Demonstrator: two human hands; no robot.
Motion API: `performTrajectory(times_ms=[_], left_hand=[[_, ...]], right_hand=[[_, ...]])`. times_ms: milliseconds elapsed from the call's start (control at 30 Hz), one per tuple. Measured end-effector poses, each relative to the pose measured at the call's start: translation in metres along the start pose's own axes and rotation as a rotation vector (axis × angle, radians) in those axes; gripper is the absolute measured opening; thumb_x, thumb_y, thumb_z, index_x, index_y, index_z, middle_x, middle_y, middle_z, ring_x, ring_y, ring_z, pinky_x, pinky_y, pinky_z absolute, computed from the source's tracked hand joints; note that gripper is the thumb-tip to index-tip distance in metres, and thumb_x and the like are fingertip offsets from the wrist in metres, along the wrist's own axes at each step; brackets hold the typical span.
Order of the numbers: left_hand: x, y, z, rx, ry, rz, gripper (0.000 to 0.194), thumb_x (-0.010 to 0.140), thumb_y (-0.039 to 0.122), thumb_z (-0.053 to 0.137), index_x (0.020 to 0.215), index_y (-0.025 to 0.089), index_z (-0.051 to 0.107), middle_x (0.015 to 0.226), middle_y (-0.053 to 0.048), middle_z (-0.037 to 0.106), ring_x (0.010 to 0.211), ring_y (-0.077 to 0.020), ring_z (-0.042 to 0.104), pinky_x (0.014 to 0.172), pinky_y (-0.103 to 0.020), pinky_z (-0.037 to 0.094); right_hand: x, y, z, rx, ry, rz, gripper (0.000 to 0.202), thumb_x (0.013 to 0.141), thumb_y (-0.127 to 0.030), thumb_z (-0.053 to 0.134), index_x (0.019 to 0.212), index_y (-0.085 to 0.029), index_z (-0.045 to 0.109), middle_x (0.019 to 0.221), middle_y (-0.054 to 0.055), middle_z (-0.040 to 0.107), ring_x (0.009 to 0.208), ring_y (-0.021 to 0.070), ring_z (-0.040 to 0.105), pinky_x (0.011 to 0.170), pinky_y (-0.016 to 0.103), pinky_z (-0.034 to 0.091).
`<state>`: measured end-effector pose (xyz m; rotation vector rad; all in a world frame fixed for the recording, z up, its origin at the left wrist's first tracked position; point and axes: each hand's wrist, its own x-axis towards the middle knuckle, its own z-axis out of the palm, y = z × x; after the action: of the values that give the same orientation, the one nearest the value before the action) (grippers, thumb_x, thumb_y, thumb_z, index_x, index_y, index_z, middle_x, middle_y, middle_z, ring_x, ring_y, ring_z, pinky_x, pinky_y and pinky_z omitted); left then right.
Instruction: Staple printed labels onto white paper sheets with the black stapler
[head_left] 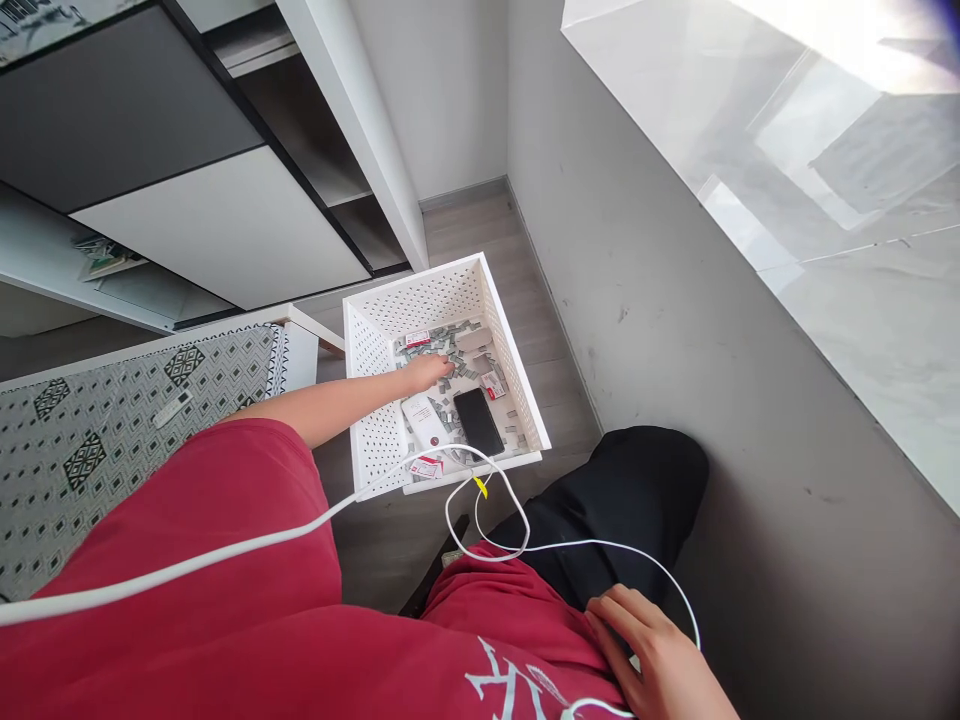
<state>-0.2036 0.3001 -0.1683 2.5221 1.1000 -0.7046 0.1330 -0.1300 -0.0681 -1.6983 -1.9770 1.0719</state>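
My left hand [431, 372] reaches down into a white perforated basket [517, 372]. Its fingers are drawn together over small grey rectangular pieces [474, 372]; whatever they grip is hidden. Near that hand lie a black phone [478, 424], a white box-like item [426, 420], a pale pinkish item [474, 340] and red-and-white packets [493, 385]. My right hand [656, 645] rests low by the red shirt and dark trousers, fingers stretched and apart, with no object clearly held. A white cable [487, 555] loops across my body, over the basket's front edge.
A bench with a patterned cloth [150, 430] stands on the left, carrying a white remote [172, 409]. Behind it is a grey and white cabinet [225, 225]. A grey wall [645, 300] and a glossy marbled surface [825, 200] bound the right side.
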Motion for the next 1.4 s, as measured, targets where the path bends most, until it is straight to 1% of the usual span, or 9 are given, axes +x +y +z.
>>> performTrajectory(times_ms=[300,467,567,867,1000,1100,1167,1267,1400], left_hand=[[0.000,-0.001,0.003,-0.102,0.009,-0.256,0.023,0.077,0.009,0.069,0.098,0.019,0.068,0.098,-0.010,0.073,0.097,-0.0283,0.068,0.080,-0.034,0.049],[0.007,-0.032,-0.018,-0.090,0.039,-0.501,0.019,0.073,0.013,0.077,0.090,0.015,0.067,0.089,-0.014,0.070,0.091,-0.0337,0.070,0.076,-0.037,0.051],[0.009,-0.050,-0.024,-0.086,0.003,-0.547,0.020,0.069,0.013,0.082,0.082,0.015,0.066,0.086,-0.012,0.070,0.090,-0.0331,0.071,0.076,-0.036,0.052],[0.016,-0.059,-0.006,-0.143,-0.081,-0.508,0.060,0.054,0.014,0.096,0.106,0.016,0.066,0.109,-0.013,0.073,0.103,-0.0341,0.071,0.081,-0.033,0.056],[0.016,-0.062,-0.003,-0.174,-0.091,-0.479,0.055,0.064,0.021,0.096,0.109,0.017,0.066,0.110,-0.011,0.074,0.104,-0.0308,0.069,0.085,-0.035,0.057],[0.016,-0.062,-0.002,-0.203,-0.107,-0.464,0.037,0.090,0.034,0.081,0.119,0.015,0.067,0.118,-0.011,0.071,0.102,-0.0241,0.069,0.087,-0.039,0.060],[0.016,-0.061,-0.003,-0.218,-0.094,-0.444,0.024,0.099,0.028,0.070,0.117,0.013,0.069,0.116,-0.011,0.072,0.098,-0.0213,0.070,0.085,-0.037,0.061],[0.015,-0.056,-0.006,-0.233,-0.025,-0.364,0.019,0.090,0.015,0.072,0.108,0.013,0.071,0.111,-0.010,0.074,0.097,-0.0218,0.071,0.084,-0.030,0.057],[0.019,-0.044,-0.006,-0.258,0.038,-0.232,0.029,0.081,0.023,0.078,0.109,0.021,0.074,0.122,-0.007,0.073,0.108,-0.0249,0.069,0.086,-0.028,0.054]], right_hand=[[0.008,-0.008,-0.007,-0.013,0.053,-0.018,0.047,0.113,-0.046,0.039,0.090,-0.025,0.074,0.085,0.006,0.070,0.073,0.0168,0.072,0.065,0.023,0.058],[0.005,-0.004,-0.007,-0.033,0.056,-0.002,0.049,0.113,-0.048,0.038,0.089,-0.026,0.074,0.084,0.005,0.070,0.071,0.0167,0.072,0.063,0.023,0.058],[0.005,-0.002,-0.005,-0.031,0.049,0.001,0.049,0.113,-0.048,0.037,0.089,-0.026,0.074,0.085,0.005,0.070,0.072,0.0164,0.072,0.064,0.022,0.058],[0.005,0.001,-0.003,-0.055,0.040,0.006,0.048,0.113,-0.047,0.038,0.089,-0.026,0.074,0.086,0.005,0.070,0.073,0.0168,0.072,0.066,0.024,0.058],[0.000,0.003,-0.002,-0.063,0.057,0.019,0.048,0.113,-0.048,0.039,0.086,-0.026,0.073,0.084,0.005,0.069,0.070,0.0165,0.071,0.062,0.023,0.057],[-0.001,0.003,-0.002,-0.060,0.071,0.019,0.048,0.113,-0.049,0.039,0.087,-0.027,0.073,0.084,0.005,0.069,0.069,0.0163,0.071,0.060,0.022,0.057],[-0.001,0.003,-0.001,-0.059,0.075,0.015,0.049,0.113,-0.049,0.038,0.087,-0.027,0.073,0.084,0.005,0.070,0.070,0.0162,0.072,0.062,0.021,0.057],[-0.001,0.004,0.000,-0.059,0.075,0.013,0.048,0.113,-0.048,0.039,0.088,-0.027,0.074,0.085,0.005,0.070,0.071,0.0160,0.072,0.063,0.021,0.058],[0.000,0.004,-0.001,-0.059,0.082,0.009,0.048,0.113,-0.048,0.039,0.087,-0.027,0.073,0.083,0.004,0.069,0.069,0.0156,0.072,0.062,0.021,0.057]])
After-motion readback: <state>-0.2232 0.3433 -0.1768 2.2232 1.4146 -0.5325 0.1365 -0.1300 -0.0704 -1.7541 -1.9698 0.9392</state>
